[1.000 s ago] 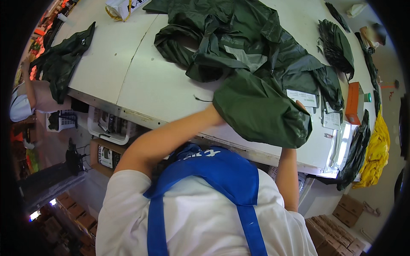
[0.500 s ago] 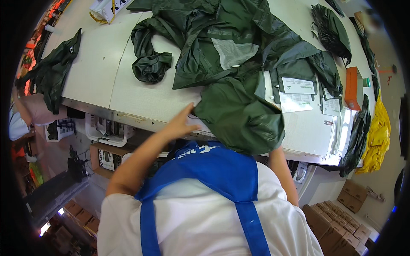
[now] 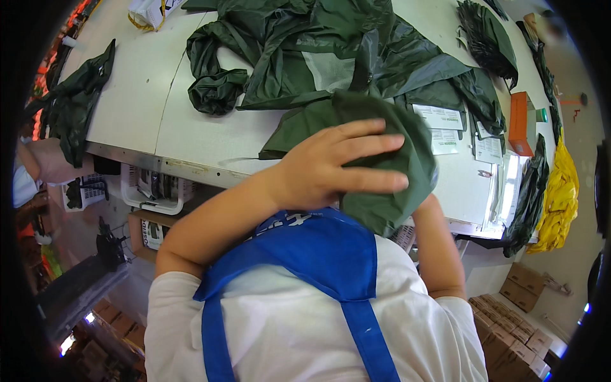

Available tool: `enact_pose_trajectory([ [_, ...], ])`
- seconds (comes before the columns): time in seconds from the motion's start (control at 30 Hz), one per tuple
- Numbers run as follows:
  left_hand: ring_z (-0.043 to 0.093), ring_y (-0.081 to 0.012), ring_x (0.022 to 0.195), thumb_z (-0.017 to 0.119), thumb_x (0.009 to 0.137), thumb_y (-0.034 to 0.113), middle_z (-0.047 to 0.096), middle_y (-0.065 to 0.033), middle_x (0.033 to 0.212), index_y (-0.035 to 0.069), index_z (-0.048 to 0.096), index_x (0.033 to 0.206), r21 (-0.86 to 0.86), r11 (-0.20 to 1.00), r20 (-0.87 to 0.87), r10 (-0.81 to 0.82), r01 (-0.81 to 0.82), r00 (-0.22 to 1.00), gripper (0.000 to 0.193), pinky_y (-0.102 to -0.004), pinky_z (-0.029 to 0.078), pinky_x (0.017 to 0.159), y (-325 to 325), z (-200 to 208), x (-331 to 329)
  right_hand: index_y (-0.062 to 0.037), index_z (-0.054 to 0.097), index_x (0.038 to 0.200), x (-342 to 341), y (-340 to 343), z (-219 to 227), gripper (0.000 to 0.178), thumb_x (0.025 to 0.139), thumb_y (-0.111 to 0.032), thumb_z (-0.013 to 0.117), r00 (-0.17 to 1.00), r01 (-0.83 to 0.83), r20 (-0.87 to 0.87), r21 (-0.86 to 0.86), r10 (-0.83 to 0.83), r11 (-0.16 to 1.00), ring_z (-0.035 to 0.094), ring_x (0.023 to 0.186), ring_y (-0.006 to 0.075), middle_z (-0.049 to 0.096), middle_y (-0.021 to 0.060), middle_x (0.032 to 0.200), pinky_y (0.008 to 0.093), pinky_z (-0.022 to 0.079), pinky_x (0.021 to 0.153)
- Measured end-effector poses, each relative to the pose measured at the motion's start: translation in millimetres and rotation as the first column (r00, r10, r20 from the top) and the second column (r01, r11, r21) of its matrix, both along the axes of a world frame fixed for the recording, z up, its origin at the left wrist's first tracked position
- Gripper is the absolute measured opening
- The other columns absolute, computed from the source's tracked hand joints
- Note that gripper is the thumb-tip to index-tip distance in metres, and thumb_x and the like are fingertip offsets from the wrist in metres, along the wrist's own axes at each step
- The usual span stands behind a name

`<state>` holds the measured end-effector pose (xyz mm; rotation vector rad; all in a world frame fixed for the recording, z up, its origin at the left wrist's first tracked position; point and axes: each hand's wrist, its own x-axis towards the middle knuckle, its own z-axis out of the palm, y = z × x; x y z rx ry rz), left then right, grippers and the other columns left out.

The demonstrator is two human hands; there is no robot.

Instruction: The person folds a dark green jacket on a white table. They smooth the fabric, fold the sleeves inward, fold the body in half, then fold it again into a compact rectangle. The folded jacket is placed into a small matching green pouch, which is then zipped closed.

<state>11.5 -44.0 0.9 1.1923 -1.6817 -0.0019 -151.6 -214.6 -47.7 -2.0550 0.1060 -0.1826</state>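
Note:
A dark green rain jacket (image 3: pixel 273 70) lies crumpled across the white table, with a pale mesh lining (image 3: pixel 330 70) showing in its middle. Its near part, a rounded, hood-like pouch of green fabric (image 3: pixel 382 213), bulges over the table's front edge close to my blue apron (image 3: pixel 299 251). My left hand (image 3: pixel 337 162) lies across this pouch, palm down, fingers stretched out and apart. From the lower right my right forearm (image 3: pixel 440 245) reaches up to the pouch's far side. The fabric hides my right hand, so its fingers cannot be seen.
White-labelled packets (image 3: pixel 439 118) lie right of the jacket, beside an orange box (image 3: pixel 522 124). A yellow garment (image 3: pixel 559 197) hangs at the right end. At far left, a person (image 3: pixel 28 169) sits near another dark garment (image 3: pixel 79 102). A white basket (image 3: pixel 149 202) is under the table.
My left hand has moved right and up from the table edge onto the green pouch. The pouch has shifted and folded over, and the jacket has slid slightly left.

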Motion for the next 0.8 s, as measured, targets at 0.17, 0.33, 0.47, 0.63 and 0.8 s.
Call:
enact_pose_trajectory([
  [0.17,0.056,-0.0350,0.112,0.058,0.081,0.010,0.057,-0.0134,0.127,0.015,0.063,0.118,0.900,0.205,-0.418,0.149,0.386,0.896,0.038,-0.0341,0.045,0.093,27.7,-47.7,33.3,-0.0009,0.060,0.085,-33.9,-89.4,21.2,0.030,0.062,0.013,0.048,0.964,0.046,-0.187,-0.583,-0.189,0.811,0.057,0.082,0.0361,0.059,0.0151,0.083,0.0378,0.047,0.074],
  [0.33,0.058,-0.0334,0.105,0.061,0.080,0.016,0.061,-0.0127,0.119,0.014,0.066,0.112,0.913,0.292,-0.304,0.020,0.285,0.952,0.033,-0.0359,0.046,0.089,35.8,-109.2,22.7,-0.0030,0.061,0.089,-40.8,-102.4,-4.3,0.020,0.072,0.001,0.052,0.969,0.078,-0.179,-0.423,-0.168,0.903,0.055,0.073,0.0320,0.058,0.0153,0.078,0.0380,0.045,0.069],
  [0.47,0.052,-0.0329,0.098,0.068,0.071,0.009,0.052,-0.0106,0.100,0.008,0.062,0.096,0.673,0.566,0.147,0.529,-0.476,0.836,0.026,-0.0391,0.045,0.082,51.1,-103.9,-7.3,-0.0002,0.058,0.093,-30.3,-131.2,-14.8,0.016,0.082,-0.010,0.052,0.880,0.207,-0.321,-0.406,-0.351,0.890,0.060,0.073,0.0344,0.062,0.0191,0.083,0.0360,0.046,0.067],
  [0.63,0.055,-0.0334,0.090,0.066,0.079,0.011,0.055,-0.0134,0.096,0.003,0.060,0.096,0.762,0.329,0.089,0.799,-0.557,0.594,0.020,-0.0407,0.046,0.079,85.5,-140.0,-52.4,-0.0072,0.055,0.109,-14.6,-93.5,-61.9,0.033,0.078,-0.007,0.064,0.866,0.490,0.310,-0.682,-0.392,0.543,0.052,0.102,0.0343,0.056,0.0121,0.109,0.0444,0.041,0.085],
  [0.8,0.058,-0.0328,0.090,0.055,0.086,0.005,0.060,-0.0161,0.097,0.000,0.059,0.099,0.633,0.431,-0.028,0.843,-0.643,0.537,0.015,-0.0369,0.046,0.079,82.2,-139.2,-61.7,-0.0088,0.060,0.102,-63.0,2.0,-69.6,0.040,0.064,-0.009,0.072,0.987,0.074,0.163,-0.491,0.008,0.868,0.054,0.095,0.0270,0.059,0.0073,0.095,0.0405,0.041,0.084],
])
